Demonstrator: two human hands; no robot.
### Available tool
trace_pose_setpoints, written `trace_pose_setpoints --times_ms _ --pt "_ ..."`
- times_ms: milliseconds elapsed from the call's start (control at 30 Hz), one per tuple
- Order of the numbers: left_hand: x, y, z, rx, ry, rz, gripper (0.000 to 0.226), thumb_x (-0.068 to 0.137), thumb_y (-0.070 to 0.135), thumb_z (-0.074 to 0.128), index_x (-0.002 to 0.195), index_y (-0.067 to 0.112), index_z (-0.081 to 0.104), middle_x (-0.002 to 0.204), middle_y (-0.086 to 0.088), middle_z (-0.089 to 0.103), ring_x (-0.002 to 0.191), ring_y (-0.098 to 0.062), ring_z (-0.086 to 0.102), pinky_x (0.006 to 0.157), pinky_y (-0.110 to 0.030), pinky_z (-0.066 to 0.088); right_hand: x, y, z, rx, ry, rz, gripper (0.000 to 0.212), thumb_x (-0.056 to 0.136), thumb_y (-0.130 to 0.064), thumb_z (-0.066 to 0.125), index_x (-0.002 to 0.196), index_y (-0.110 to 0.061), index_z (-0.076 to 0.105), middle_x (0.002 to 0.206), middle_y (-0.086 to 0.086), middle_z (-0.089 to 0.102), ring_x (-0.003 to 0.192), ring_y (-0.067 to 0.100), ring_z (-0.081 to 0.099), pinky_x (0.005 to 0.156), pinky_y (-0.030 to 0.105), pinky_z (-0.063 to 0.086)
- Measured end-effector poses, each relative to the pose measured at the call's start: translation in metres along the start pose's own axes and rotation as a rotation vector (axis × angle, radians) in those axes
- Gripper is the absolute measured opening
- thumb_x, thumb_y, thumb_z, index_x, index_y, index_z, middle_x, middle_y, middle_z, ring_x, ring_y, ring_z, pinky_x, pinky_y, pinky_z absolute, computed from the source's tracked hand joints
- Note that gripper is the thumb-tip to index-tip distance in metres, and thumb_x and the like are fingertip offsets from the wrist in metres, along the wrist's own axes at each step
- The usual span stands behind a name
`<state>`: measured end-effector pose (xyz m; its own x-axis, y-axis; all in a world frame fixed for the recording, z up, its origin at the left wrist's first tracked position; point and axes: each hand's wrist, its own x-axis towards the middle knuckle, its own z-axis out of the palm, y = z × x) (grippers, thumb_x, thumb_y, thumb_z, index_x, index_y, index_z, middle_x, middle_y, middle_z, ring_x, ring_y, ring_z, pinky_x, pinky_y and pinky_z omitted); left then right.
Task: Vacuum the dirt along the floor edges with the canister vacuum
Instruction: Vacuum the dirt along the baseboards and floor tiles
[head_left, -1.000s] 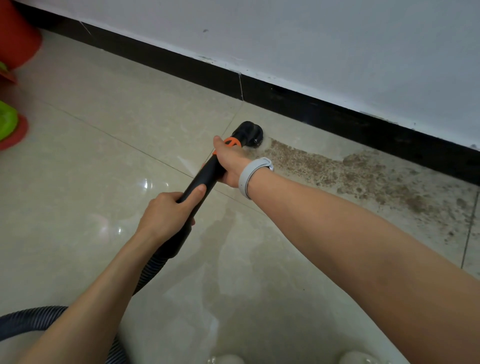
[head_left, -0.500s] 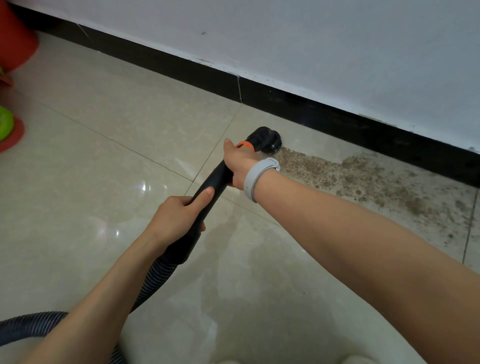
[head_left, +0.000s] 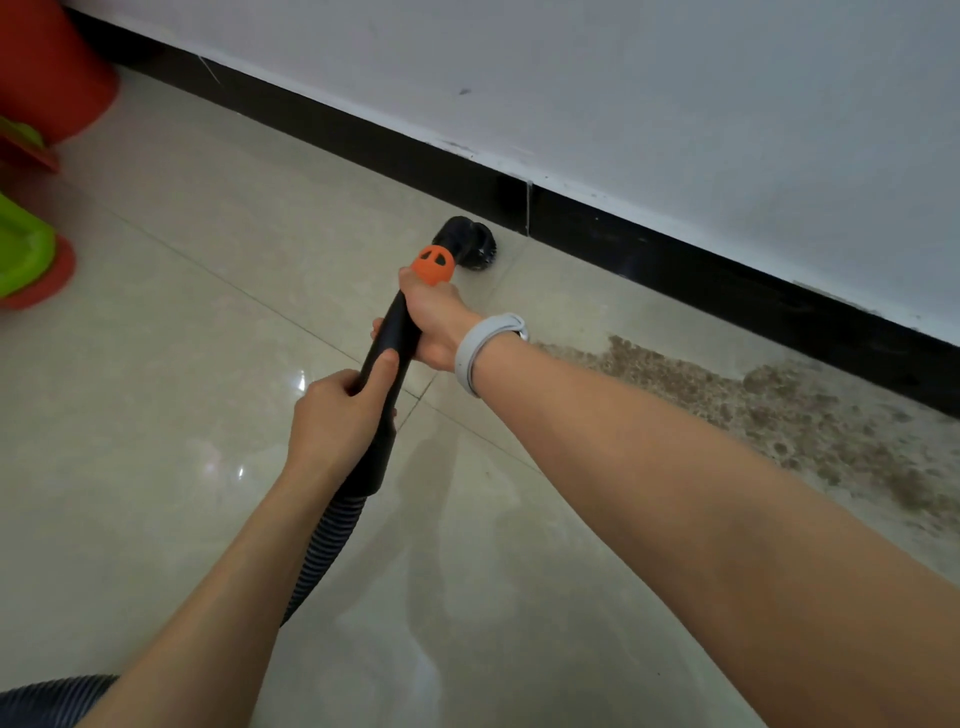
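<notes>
- While both hands hold the black vacuum tube (head_left: 387, 353), the round brush head (head_left: 470, 244) at its far end sits on the tiled floor (head_left: 182, 364), just beside the black skirting board (head_left: 675, 260).
- The right hand (head_left: 434, 325) is wrapped round the tube just below its orange collar (head_left: 434, 265); a pale wristband (head_left: 480, 351) circles that wrist.
- The left hand (head_left: 337, 415) grips the tube lower down, thumb lying along it, near where the ribbed hose (head_left: 322, 556) joins.
- The brown dirt (head_left: 779, 410) lies in a band along the skirting to the right of the brush head, apart from it, with the right forearm stretching in front of part of it.
- A white wall (head_left: 675, 104) rises above the skirting.
- At the left edge stand a red bucket (head_left: 47, 73) and a green and red plastic thing (head_left: 26, 254), both cut off by the frame, the second too partial to name.
- The hose passes behind the left forearm and shows again at the bottom left corner; the canister itself is out of view.
- The fingers of both hands are mostly hidden behind the tube.
</notes>
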<state>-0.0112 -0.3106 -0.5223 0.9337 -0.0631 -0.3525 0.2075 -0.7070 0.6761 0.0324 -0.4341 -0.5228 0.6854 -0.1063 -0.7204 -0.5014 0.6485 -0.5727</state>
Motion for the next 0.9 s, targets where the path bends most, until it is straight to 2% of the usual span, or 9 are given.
trace_pose_setpoints --times_ms 133,200,333,433,533,733,900 --pt "0.013 -0.006 -0.005 0.237 0.108 0.083 0.034 0.087 0.053 0.052 0.086 0.018 0.054 0.073 0.004 0.059 0.071 -0.019 0.057 0.062 -0.031 0.041 0.018 -0.012 0.016 -0.062 0.038 0.002 0.044 0.100 -0.025 0.044 0.136 -0.006 0.027 0.091 0.014 0.052 0.064 0.023 0.057 0.070 0.039 0.052" --pt "0.015 -0.010 -0.004 0.239 0.110 0.095 0.028 0.086 0.051 0.055 0.092 0.024 0.053 0.073 0.007 0.057 0.071 -0.018 0.056 0.064 -0.032 0.042 0.022 -0.016 0.019 -0.078 0.063 0.004 0.043 0.100 -0.025 0.046 0.134 -0.006 0.029 0.086 0.012 0.052 0.065 0.023 0.058 0.068 0.039 0.053" --pt "0.012 -0.015 0.001 0.142 0.057 0.111 0.023 0.085 0.046 0.060 0.095 0.026 0.057 0.074 0.006 0.060 0.069 -0.013 0.057 0.058 -0.027 0.042 0.021 -0.009 0.015 -0.086 0.119 -0.010 0.050 0.100 -0.026 0.046 0.141 -0.008 0.024 0.094 0.010 0.050 0.063 0.022 0.056 0.054 0.034 0.052" --pt "0.003 -0.017 0.003 0.107 -0.021 0.120 0.019 0.084 0.042 0.063 0.092 0.025 0.060 0.074 0.004 0.062 0.069 -0.012 0.059 0.056 -0.025 0.043 0.012 0.001 0.000 -0.040 0.155 -0.018 0.052 0.100 -0.026 0.045 0.143 -0.009 0.020 0.087 0.007 0.047 0.065 0.020 0.055 0.064 0.034 0.054" --pt "-0.012 -0.022 0.004 0.124 -0.081 0.143 0.017 0.082 0.041 0.064 0.091 0.027 0.061 0.073 0.004 0.064 0.070 -0.014 0.062 0.058 -0.026 0.045 -0.001 0.013 -0.018 0.004 0.177 -0.007 0.047 0.100 -0.027 0.046 0.138 -0.008 0.027 0.083 0.006 0.048 0.065 0.021 0.056 0.077 0.037 0.054" --pt "-0.048 -0.034 0.009 0.109 -0.167 0.164 0.017 0.083 0.038 0.067 0.095 0.027 0.062 0.073 0.001 0.067 0.071 -0.017 0.065 0.066 -0.033 0.053 -0.033 0.039 -0.048 0.025 0.182 0.017 0.043 0.100 -0.028 0.047 0.134 -0.008 0.032 0.085 0.007 0.052 0.068 0.022 0.060 0.077 0.040 0.054" --pt "-0.071 -0.036 0.012 0.164 -0.201 0.209 0.018 0.083 0.038 0.066 0.095 0.026 0.061 0.073 0.002 0.066 0.069 -0.015 0.064 0.060 -0.026 0.047 -0.055 0.052 -0.063 0.062 0.191 0.022 0.041 0.099 -0.028 0.048 0.132 -0.008 0.032 0.088 0.006 0.052 0.092 0.030 0.062 0.084 0.044 0.053"
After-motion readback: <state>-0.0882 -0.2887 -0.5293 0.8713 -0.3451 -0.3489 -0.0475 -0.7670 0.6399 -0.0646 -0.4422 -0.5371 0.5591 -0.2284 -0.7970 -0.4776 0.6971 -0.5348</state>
